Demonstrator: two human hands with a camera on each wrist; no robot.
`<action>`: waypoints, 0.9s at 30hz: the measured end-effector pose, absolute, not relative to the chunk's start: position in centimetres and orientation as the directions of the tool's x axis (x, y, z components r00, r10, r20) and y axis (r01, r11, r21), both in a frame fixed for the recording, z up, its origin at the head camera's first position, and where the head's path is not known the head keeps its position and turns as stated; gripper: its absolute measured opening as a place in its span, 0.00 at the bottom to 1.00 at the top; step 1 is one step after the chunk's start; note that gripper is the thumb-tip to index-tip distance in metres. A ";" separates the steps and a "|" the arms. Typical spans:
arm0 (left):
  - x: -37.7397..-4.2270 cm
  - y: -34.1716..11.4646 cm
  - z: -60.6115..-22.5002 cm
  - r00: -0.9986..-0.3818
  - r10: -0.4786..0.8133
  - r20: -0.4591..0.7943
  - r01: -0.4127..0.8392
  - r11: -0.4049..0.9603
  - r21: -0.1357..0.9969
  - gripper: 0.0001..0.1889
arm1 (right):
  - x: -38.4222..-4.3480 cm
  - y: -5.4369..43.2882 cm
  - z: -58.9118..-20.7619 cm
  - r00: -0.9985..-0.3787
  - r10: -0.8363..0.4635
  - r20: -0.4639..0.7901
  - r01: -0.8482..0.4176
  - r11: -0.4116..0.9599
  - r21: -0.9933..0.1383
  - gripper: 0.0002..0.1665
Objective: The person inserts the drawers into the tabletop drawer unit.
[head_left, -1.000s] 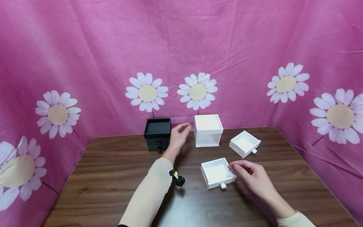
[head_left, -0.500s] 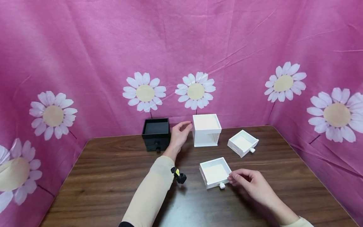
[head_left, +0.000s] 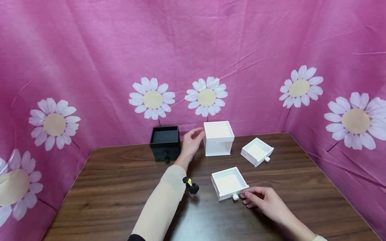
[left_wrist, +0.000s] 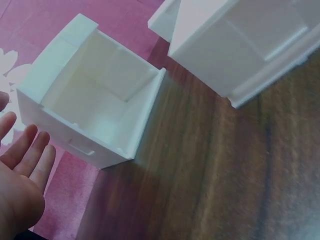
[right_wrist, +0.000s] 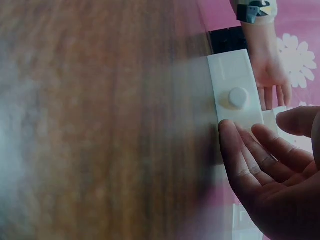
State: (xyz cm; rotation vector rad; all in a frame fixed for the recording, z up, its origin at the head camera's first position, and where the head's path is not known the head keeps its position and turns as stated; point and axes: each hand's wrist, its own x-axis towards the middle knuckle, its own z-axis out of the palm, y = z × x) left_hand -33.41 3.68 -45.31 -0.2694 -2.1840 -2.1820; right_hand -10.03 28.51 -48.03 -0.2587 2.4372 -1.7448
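My left hand (head_left: 193,143) is beside the left wall of the white drawer cabinet (head_left: 218,139), fingers extended and fingertips at its upper edge. The cabinet's front is open and its inside (left_wrist: 107,92) bare. In front of it lies a white drawer (head_left: 230,182) with a round knob (right_wrist: 238,98) facing me. My right hand (head_left: 266,202) is at that drawer's front right corner; in the right wrist view its fingertips meet the front panel while the thumb stays apart. A second white drawer (head_left: 257,151) sits turned at an angle, right of the cabinet.
A black drawer cabinet (head_left: 165,143) with small knobs stands left of my left forearm. The wooden table (head_left: 114,194) ends at the back against a pink curtain (head_left: 193,40) with daisies. A small black camera (head_left: 193,187) is strapped to my left wrist.
My right hand has moved down and slightly left along the near drawer's right side to its front corner. My left hand has closed the small gap to the white cabinet. The view shifted slightly.
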 end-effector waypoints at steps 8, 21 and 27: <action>-33.5 4.2 -44.7 -0.979 0.114 0.167 0.166 -0.019 0.986 0.17 | -10.0 27.8 -48.4 -0.981 -0.180 -0.078 0.027 0.272 -0.962 0.18; -33.6 4.5 -44.6 -0.977 0.165 0.131 0.129 -0.024 0.991 0.17 | -10.3 26.5 -48.8 -0.976 -0.127 -0.175 0.154 0.161 -0.975 0.20; -33.5 4.5 -44.7 -0.981 0.162 0.110 0.108 -0.016 0.994 0.18 | -10.3 26.2 -49.3 -0.976 -0.081 -0.201 0.189 0.140 -0.972 0.21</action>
